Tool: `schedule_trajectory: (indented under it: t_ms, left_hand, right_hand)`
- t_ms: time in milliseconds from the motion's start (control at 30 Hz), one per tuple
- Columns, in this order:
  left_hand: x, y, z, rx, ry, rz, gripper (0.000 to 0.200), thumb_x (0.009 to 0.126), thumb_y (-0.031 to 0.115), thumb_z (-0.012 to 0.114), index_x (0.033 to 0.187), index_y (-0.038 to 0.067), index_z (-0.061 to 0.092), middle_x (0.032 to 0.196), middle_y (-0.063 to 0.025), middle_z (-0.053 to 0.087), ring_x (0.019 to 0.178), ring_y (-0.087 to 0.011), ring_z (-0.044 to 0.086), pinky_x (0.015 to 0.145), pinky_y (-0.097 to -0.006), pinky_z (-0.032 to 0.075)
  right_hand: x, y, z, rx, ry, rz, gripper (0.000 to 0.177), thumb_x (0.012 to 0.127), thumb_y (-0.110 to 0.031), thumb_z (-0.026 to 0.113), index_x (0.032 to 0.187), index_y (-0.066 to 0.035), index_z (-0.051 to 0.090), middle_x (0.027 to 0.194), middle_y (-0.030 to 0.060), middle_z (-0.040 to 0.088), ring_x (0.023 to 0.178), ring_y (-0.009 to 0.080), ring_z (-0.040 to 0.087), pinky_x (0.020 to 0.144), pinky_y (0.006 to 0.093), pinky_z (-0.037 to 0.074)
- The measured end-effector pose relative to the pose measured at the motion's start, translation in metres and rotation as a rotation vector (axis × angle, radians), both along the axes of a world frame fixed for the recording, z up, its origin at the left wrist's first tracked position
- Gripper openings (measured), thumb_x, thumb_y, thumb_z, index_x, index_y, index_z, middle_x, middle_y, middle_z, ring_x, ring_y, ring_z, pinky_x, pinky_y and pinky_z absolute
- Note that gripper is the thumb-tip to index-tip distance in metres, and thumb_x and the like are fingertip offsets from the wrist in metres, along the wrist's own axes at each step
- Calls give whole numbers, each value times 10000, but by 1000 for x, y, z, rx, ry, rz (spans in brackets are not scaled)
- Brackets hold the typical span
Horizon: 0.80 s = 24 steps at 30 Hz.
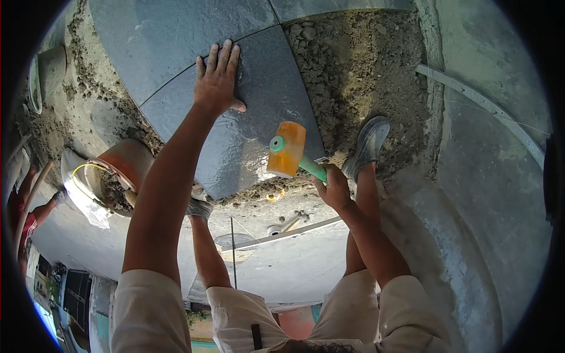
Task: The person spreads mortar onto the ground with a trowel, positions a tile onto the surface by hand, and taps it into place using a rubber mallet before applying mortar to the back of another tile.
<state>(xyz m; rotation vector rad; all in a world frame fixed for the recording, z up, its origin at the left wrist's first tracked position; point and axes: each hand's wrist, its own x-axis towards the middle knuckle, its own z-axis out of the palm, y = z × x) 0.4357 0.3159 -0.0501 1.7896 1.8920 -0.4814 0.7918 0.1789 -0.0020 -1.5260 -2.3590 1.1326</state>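
My left hand lies flat with fingers spread on a dark grey floor tile, near its far edge. My right hand is wrapped round the green handle of a rubber mallet with an orange head. The mallet head overlaps the near right part of the tile in this view. Wet, shiny patches show on the tile's surface. Along its far and left sides run thin joints with neighbouring tiles.
Loose mortar bed lies right of the tile, beside my shoe. A long straightedge rests further right. On the left stands a bucket by a pale sack. Another person's gloved hand shows at far left.
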Motion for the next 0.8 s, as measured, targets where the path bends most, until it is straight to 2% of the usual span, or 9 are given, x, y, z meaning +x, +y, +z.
schedule_trajectory:
  t_ms: [133,300,367,467,533,567,667,733,800]
  left_hand:
    - [1,1,3,-25,1,32,1441,423,505,907,1540,212,45,1608,-16,87,1480,-257,81,1188,-534,140]
    - [1,-1,2,-30,12,31,1441,426,500,907,1540,207,41,1608,-19,85,1480,-260,80,1186,-541,137]
    - [1,-1,4,-8,-25,49,1460,394,436,933,1538,198,58,1607,-25,85,1479,-274,73,1195,-524,138]
    - [0,-3,-2,23,-26,45,1462,396,448,932,1538,194,54,1607,-22,86,1478,-272,77,1194,-523,142]
    - [0,-5,-1,25,-18,37,1460,399,452,931,1538,192,55,1607,-21,85,1478,-271,81,1194,-523,145]
    - [0,-4,-1,37,-11,33,1457,403,456,930,1538,190,55,1607,-20,85,1477,-270,85,1193,-524,148]
    - [0,-5,-5,29,27,9,1413,455,528,894,1540,184,55,1607,-15,92,1480,-255,78,1190,-532,142]
    - [-2,-10,-9,80,6,5,1393,473,537,885,1540,191,61,1605,-17,98,1479,-257,79,1192,-527,139]
    - [-4,-14,-12,119,4,9,1368,494,545,873,1541,197,63,1604,-23,102,1478,-261,78,1193,-525,135]
  right_hand:
    - [20,36,-1,-62,-197,92,359,838,-286,708,1011,-15,549,793,161,602,691,350,629,580,446,492]
    - [18,26,-21,28,-115,66,366,845,-301,704,1018,-16,552,789,164,620,695,351,642,577,433,506]
    - [20,15,-35,20,-113,50,371,846,-309,703,1020,-17,554,789,162,624,700,350,644,581,428,511]
    - [13,6,-43,-89,-323,127,375,823,-302,726,1015,-26,561,779,150,628,697,345,646,594,430,518]
    - [9,-6,-33,10,-90,134,359,818,-249,736,1014,-12,551,740,175,616,643,372,629,562,456,489]
    - [8,-12,-29,6,-52,113,337,784,-264,756,965,-45,576,768,141,625,681,332,643,588,423,513]
    - [5,-28,-9,-61,113,69,310,775,-241,754,937,-46,577,755,143,616,664,339,632,573,417,499]
    - [-5,-43,7,-151,74,-35,233,776,-194,738,839,-41,573,698,158,595,643,372,613,549,415,480]
    - [-15,-65,8,-203,130,-162,260,790,-214,741,829,-24,567,682,184,596,656,387,622,573,404,487]
